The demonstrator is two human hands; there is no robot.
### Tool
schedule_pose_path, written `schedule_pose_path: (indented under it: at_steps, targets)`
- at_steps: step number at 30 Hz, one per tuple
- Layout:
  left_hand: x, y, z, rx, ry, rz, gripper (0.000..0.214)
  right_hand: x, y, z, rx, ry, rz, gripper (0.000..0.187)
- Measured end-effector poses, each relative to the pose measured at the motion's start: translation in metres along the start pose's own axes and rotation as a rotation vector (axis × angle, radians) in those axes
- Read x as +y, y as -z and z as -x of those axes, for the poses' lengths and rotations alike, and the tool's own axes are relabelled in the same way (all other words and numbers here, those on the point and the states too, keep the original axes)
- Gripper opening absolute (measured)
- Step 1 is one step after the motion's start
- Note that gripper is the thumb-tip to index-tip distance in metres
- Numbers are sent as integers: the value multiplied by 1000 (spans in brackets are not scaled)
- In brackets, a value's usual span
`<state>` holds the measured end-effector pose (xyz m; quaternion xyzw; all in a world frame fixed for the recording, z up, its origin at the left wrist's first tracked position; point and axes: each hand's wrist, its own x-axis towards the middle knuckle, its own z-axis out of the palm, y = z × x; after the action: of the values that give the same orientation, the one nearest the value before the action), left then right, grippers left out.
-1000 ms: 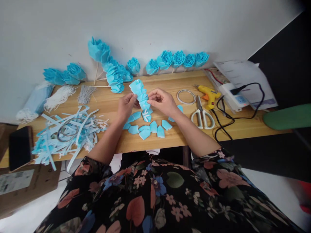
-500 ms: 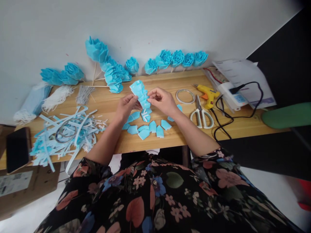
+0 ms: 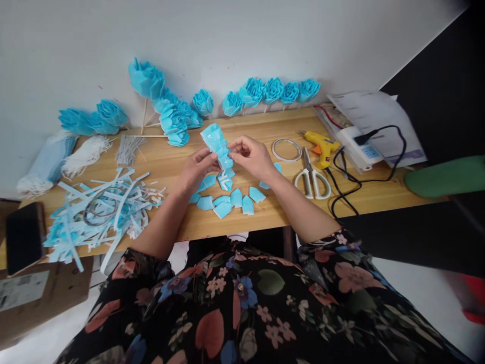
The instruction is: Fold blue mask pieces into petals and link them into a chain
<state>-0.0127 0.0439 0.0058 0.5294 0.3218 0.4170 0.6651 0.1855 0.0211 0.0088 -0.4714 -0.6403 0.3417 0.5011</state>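
Note:
A strip of overlapping blue petals (image 3: 213, 135) is held up over the middle of the table, tilted, with white marks near its lower end. My left hand (image 3: 199, 167) pinches its left edge between thumb and fingers. On the other side, my right hand (image 3: 250, 154) has its fingertips closed on the strip's right edge. Below the hands, several loose blue petals (image 3: 222, 209) lie spread on the wood. One more loose petal (image 3: 278, 167) is partly hidden by my right wrist.
Blue handmade flowers (image 3: 252, 92) line the wall. At right are a tape roll (image 3: 287, 150), scissors (image 3: 312, 177), a yellow glue gun (image 3: 322, 147) and a power strip (image 3: 359, 147). At left lie blue-white scraps (image 3: 96, 217), a phone (image 3: 26, 237), wire ties (image 3: 128, 149) and face masks (image 3: 49, 156).
The whole view has shifted slightly. Both hands keep hold of the petal strip in nearly the same place; its tilt differs very little.

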Motion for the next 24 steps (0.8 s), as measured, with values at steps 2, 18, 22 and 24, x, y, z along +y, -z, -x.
schedule_pose_path:
  at_steps: [2,18,22,24]
  targets:
    - [-2,0,-1,-1,-25,-32,50,0,0,0,-1,7,12,18]
    - [-6,-3,-2,53,-56,-55,48,15,-4,-4,-159,-112,-290,70]
    - [-10,-4,-3,33,-61,-54,48,16,-8,-2,-186,-123,-313,68]
    - [-13,-4,-4,30,-78,-56,45,16,-8,-1,-179,-131,-308,66]
